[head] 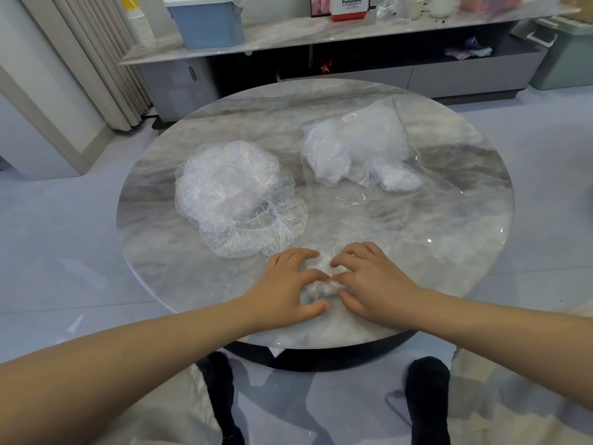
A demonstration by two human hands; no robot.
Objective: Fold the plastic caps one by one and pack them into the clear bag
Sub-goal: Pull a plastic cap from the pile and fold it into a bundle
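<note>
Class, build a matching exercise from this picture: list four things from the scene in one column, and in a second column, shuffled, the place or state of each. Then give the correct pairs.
Column 1
1. pile of unfolded caps
2. clear bag
3. cap being folded
4. blue bin

Column 2
A. on the shelf beyond the table
B. pressed under both hands at the near table edge
C. loose heap on the table's left side
D. on the table's right side, already holding caps

Pairs: 1-C, 2-D, 3-B, 4-A
</note>
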